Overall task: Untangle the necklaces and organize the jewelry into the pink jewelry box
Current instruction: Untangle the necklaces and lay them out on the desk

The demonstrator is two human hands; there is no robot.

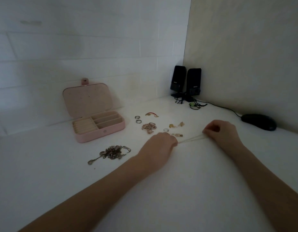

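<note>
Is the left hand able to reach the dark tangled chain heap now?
Probably not yet: the left hand pinches a thin pale chain, stretched to the right hand. The bare white table leaves the way to the dark tangled chain heap free.

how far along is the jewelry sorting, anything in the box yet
Early. Done: the box stands open, its compartments apparently empty. In hand: the left hand and right hand pinch a thin chain stretched between them. Left: the dark tangle, pink cluster, rings and small pieces still lie on the table.
</note>
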